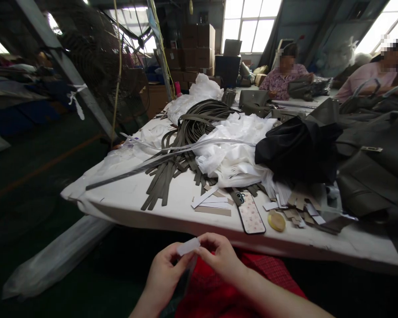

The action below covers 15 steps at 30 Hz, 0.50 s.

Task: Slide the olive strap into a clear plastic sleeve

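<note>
Two bare hands meet low over a red-clad lap, below the near edge of a white table [126, 198]: the left hand [164, 274] and right hand [220, 258] both pinch a small white strip [188, 246] between closed fingertips. On the table just beyond lie a phone [251, 213] in a patterned case, a yellow tape roll [276, 221], loose paper strips and a heap of dark straps [185, 141].

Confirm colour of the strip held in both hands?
White strip, pinched between left hand and right hand; head view.
</note>
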{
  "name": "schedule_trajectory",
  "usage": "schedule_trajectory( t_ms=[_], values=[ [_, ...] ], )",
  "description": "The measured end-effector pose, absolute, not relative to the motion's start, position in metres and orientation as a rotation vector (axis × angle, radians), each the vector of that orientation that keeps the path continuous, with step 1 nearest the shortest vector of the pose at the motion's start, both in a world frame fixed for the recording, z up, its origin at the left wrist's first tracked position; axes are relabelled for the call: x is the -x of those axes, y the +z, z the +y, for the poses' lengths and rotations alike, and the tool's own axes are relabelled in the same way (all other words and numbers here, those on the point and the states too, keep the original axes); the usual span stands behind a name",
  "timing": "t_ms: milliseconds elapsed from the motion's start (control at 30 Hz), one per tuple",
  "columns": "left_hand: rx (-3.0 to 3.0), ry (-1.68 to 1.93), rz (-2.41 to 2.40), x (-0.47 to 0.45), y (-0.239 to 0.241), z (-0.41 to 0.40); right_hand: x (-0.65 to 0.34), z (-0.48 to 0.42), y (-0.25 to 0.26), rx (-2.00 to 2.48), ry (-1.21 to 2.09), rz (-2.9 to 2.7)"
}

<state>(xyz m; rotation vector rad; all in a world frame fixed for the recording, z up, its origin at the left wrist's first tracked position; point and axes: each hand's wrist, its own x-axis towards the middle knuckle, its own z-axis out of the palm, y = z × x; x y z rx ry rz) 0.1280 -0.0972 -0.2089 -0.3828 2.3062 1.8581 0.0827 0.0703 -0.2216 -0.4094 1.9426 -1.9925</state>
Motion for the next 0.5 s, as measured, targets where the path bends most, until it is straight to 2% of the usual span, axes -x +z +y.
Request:
schedule_trajectory(
  t_ms=[267,500],
  values=[
    [0.348,1.825,2.469,-0.134,-0.207,-0.093,-0.078,0.069,-0.224,0.238,-2.059,1.782],
    [0.867,2.029,2.581,-0.132,-0.208,-0.114,-0.068,0.059,-0.209,0.228,-2.048,1.715]
  ],
)
